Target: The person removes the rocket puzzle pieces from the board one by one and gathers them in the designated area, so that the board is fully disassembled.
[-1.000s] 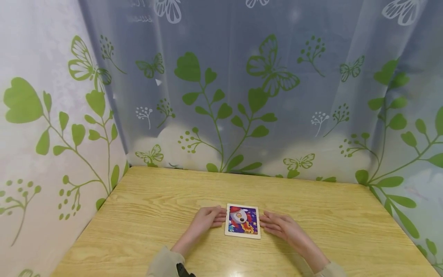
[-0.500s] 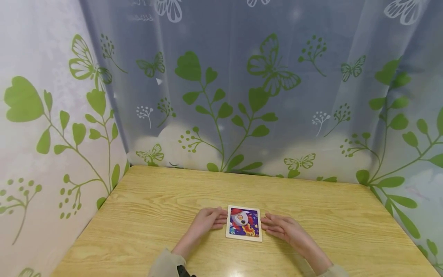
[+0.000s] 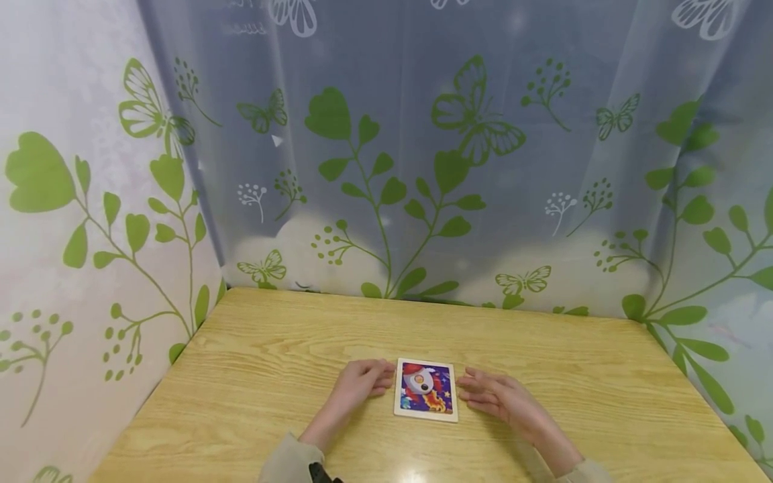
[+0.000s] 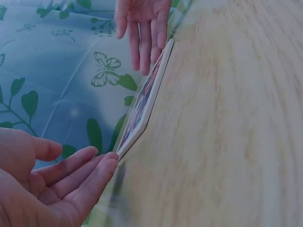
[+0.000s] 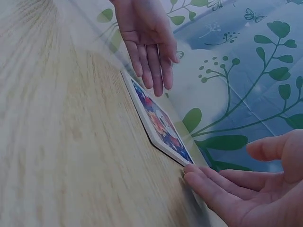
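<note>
A flat square picture board (image 3: pixel 425 389) with a cream border lies on the wooden table. Its picture shows a red and white rocket with orange flames on purple. On its left side is my left hand (image 3: pixel 355 388), fingers extended and fingertips close to the border. From the opposite side my right hand (image 3: pixel 504 401) points its fairly straight fingers at the other edge, with a small gap. In the left wrist view the left fingertips (image 4: pixel 111 158) are at the board's near corner; whether they touch it I cannot tell. Neither hand grips anything.
The wooden table (image 3: pixel 272 335) extends around the board on all sides. Behind it hangs a blue-grey curtain (image 3: pixel 398 60) printed with green leaves and butterflies. Similar pale cloth (image 3: pixel 36 268) borders the left side. A dark band (image 3: pixel 320 472) is at the left sleeve.
The board has shifted slightly toward me and right in the view since a second ago. Over the last half second both hands have drawn slightly back from its edges.
</note>
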Action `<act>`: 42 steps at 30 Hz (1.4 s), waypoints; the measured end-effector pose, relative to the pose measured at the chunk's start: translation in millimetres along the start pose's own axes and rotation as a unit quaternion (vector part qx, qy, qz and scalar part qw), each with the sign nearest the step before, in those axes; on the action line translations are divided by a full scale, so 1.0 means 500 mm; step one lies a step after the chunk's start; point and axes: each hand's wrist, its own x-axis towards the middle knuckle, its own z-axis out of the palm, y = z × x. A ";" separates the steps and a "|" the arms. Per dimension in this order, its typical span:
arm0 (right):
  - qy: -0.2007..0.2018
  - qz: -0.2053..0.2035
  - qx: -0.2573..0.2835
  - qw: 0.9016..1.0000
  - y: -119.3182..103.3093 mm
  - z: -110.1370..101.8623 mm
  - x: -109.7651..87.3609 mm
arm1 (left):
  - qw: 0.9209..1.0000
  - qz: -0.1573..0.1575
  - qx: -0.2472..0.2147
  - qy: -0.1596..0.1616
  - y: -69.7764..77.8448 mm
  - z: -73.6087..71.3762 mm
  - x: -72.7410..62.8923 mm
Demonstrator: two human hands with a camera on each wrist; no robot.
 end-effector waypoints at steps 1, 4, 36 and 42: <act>0.004 -0.003 -0.005 1.000 -0.002 0.000 0.000 | 1.000 0.008 0.017 0.004 0.003 0.000 0.000; 0.021 -0.015 -0.016 1.000 -0.012 -0.001 0.002 | 0.993 0.053 0.103 0.005 0.014 0.005 0.000; 0.175 -0.070 -0.404 0.895 -0.044 0.050 0.077 | 0.753 0.208 0.600 -0.170 0.036 0.085 -0.026; 0.178 -0.050 -0.416 0.890 -0.046 0.053 0.077 | 0.741 0.193 0.614 -0.191 0.037 0.088 -0.028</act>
